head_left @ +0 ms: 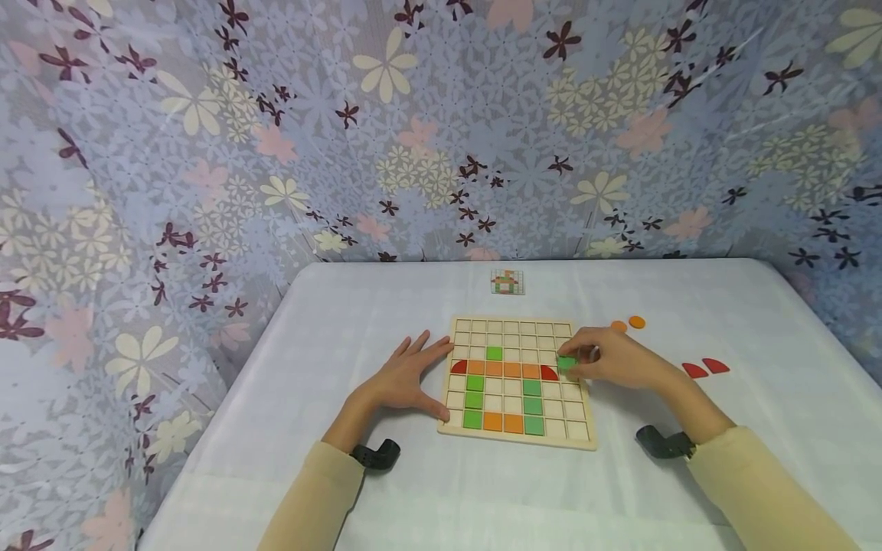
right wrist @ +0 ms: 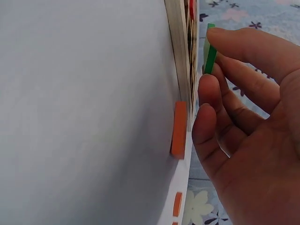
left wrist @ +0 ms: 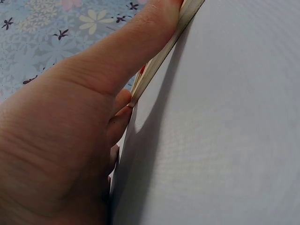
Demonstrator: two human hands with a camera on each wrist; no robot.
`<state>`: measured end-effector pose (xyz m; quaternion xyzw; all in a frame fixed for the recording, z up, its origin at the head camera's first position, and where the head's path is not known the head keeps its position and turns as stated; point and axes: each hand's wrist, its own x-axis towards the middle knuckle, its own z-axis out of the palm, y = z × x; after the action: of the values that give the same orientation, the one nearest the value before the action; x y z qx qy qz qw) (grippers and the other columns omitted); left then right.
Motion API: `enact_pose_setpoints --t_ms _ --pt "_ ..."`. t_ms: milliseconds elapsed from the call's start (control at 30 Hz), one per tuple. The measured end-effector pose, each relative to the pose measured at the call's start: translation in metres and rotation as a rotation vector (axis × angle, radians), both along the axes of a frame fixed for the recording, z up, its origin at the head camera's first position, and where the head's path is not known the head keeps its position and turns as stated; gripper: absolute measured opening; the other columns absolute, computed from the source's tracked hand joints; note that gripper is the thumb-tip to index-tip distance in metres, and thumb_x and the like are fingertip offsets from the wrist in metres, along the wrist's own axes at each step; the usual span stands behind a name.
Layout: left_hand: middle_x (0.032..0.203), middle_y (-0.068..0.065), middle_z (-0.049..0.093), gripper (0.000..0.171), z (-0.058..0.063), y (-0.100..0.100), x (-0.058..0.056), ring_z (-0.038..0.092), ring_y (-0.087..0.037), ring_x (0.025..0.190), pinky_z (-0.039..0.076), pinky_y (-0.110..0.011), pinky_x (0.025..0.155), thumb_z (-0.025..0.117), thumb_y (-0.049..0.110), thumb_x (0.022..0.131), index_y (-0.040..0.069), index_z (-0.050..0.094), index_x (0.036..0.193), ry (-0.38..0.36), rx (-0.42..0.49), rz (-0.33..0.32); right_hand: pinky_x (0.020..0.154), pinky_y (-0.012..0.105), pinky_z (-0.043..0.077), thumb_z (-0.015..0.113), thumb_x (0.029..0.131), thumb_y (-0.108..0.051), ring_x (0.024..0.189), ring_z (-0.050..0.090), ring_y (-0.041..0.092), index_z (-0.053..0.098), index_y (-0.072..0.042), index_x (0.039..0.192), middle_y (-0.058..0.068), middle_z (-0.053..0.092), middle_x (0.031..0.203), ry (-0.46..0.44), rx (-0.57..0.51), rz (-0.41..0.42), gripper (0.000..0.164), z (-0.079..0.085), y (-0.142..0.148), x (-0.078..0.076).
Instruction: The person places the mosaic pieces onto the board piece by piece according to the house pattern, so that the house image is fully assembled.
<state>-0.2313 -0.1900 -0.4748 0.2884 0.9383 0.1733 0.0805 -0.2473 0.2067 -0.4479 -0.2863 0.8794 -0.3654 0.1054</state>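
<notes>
A wooden grid board point(head_left: 517, 438) lies on the table, with green and orange square tiles and two red quarter-round tiles set in several of its cells. My left hand point(head_left: 403, 379) has its fingers spread against the board's left side. In the left wrist view, the thumb point(left wrist: 140, 35) reaches the board's edge point(left wrist: 157, 63). Over the right part of the board, my right hand point(head_left: 615, 357) pinches a green square tile point(head_left: 566, 362) between thumb and fingers. The right wrist view shows this green tile point(right wrist: 210, 51) edge-on, held above the board's surface.
A small pattern card point(head_left: 507, 282) lies behind the board. To the right are two orange round pieces point(head_left: 637, 322) and two red quarter-round pieces point(head_left: 716, 366). A white cloth covers the table point(head_left: 386, 306), and a flowered curtain point(head_left: 441, 138) hangs along its back edge.
</notes>
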Motion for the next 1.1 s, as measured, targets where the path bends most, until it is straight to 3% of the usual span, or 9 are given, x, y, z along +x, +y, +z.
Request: enact_pose_setpoints --t_ms 467,967,1100 --pt "0.158 0.015 0.016 0.123 0.003 -0.002 0.001 0.000 -0.020 0.146 -0.003 -0.041 0.116 0.066 0.085 0.053 0.028 0.025 0.154 -0.008 0.009 -0.002 0.068 0.032 0.050 0.074 0.086 -0.018 0.080 0.057 0.014 0.071 -0.013 0.113 -0.004 0.064 0.100 0.030 0.055 0.058 0.028 0.013 -0.032 -0.006" --pt "0.158 0.014 0.016 0.123 0.003 0.000 0.001 0.001 -0.022 0.146 -0.002 -0.043 0.116 0.066 0.085 0.054 0.026 0.025 0.154 -0.010 0.011 -0.006 0.074 0.035 0.050 0.075 0.085 -0.021 0.085 0.057 0.015 0.071 -0.014 0.114 -0.003 0.064 0.102 -0.028 0.051 0.073 0.030 0.010 -0.057 -0.019" --pt "0.158 0.014 0.016 0.122 0.003 0.001 0.001 0.000 -0.022 0.146 -0.003 -0.042 0.116 0.067 0.084 0.054 0.027 0.025 0.154 -0.006 -0.001 -0.006 0.076 0.034 0.051 0.075 0.085 -0.023 0.087 0.058 0.014 0.071 -0.014 0.114 -0.003 0.064 0.104 -0.006 0.057 0.092 0.030 0.009 -0.062 -0.022"
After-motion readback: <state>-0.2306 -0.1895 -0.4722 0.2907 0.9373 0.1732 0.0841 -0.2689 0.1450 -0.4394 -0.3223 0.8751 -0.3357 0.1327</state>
